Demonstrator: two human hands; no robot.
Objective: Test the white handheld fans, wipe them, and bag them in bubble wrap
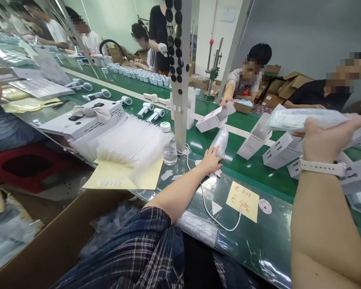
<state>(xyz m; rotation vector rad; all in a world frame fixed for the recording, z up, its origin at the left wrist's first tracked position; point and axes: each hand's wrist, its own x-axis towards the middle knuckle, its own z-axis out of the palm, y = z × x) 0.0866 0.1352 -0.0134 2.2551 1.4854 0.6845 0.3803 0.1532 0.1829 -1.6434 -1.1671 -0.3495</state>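
My left hand (211,161) reaches forward over the green belt, its fingers round the near end of a bubble-wrapped package (221,139). Raised at the right, my right hand (326,136) grips another bubble-wrapped package (307,119) lying roughly level; a white watch is on that wrist. What is inside either wrapping cannot be made out. Below the raised package, an open white box (254,140) and another white box (281,151) lie tilted on the belt. A third bubble-wrapped bundle (198,228) rests at the table's near edge.
A metal post (179,100) stands beside a water bottle (169,144) and a stack of translucent sleeves (129,140). A white cable (212,218) crosses the table near a yellow note (243,200). Opposite, a co-worker's hand (227,100) holds a white box (212,119). Hair dryers (155,115) lie on the belt.
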